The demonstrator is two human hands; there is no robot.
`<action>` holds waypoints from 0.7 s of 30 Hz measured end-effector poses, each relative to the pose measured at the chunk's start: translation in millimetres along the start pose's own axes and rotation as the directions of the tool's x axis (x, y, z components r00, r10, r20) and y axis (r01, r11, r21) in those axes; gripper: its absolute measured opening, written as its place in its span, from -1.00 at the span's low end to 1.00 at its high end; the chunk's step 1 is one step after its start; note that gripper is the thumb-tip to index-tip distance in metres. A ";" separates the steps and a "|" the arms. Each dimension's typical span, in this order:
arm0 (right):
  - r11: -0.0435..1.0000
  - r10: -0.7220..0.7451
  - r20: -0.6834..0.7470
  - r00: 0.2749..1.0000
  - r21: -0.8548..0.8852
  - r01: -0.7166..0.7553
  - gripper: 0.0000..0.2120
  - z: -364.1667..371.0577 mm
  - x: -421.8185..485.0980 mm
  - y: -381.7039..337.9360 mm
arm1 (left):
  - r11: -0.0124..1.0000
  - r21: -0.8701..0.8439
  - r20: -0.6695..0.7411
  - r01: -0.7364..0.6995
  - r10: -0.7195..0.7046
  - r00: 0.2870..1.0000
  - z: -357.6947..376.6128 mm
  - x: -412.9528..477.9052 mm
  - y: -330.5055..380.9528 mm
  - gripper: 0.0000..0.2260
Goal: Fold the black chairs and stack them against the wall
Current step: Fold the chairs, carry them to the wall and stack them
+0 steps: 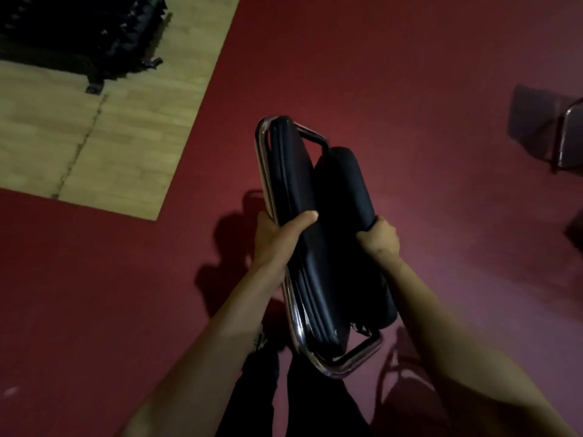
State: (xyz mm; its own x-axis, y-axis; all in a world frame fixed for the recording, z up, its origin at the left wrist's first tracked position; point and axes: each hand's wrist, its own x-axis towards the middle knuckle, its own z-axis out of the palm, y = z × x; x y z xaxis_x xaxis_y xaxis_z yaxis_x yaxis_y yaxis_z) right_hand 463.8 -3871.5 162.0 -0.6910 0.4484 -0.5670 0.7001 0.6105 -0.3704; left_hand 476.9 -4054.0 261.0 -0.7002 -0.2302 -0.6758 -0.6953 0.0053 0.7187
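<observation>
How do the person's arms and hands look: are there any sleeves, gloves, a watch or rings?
The left hand and the right hand wear no gloves, and no ring shows on either. The left forearm and the right forearm are bare to the picture's edge: no sleeve, watch or bracelet is visible. Dim light may hide small details.

The floor (410, 74) is red carpet over most of the view, with a patch of pale wood boards (132, 127) set into it at the upper left. On the boards sits a dark, blurred heap, probably a stack of folded black chairs (79, 36). At the right edge, a metal-framed chair (568, 140) stands on the carpet.
</observation>
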 end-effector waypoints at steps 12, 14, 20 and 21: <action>0.894 -0.322 0.230 0.918 -0.246 0.375 -0.64 35.0 -68.4 -68.1 | 0.943 -0.327 -0.140 -0.062 0.016 0.990 -84.3 -57.0 3.7 -0.67; 0.844 -0.387 0.301 0.872 -0.264 0.466 -0.66 53.9 -89.2 -93.8 | 0.915 -0.390 -0.189 -0.099 0.026 0.982 -119.6 -69.2 1.2 -0.70; 0.623 -0.519 0.521 0.678 -0.312 0.717 -0.66 130.8 -172.3 -171.7 | 0.821 -0.516 -0.365 -0.246 0.049 0.930 -234.8 -121.6 -34.7 -0.63; 0.581 -0.533 0.559 0.635 -0.304 0.755 -0.66 147.3 -190.3 -185.0 | 0.800 -0.534 -0.395 -0.274 0.050 0.917 -255.2 -132.1 -43.4 -0.65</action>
State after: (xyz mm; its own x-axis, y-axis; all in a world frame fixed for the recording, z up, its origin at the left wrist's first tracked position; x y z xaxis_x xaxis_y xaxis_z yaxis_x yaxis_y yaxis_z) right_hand 492.2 -4165.9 230.1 -0.7113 -0.4056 -0.5740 -0.1700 0.8917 -0.4194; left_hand 640.9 -4272.2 360.9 -0.6133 -0.5955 -0.5188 -0.2779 -0.4522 0.8475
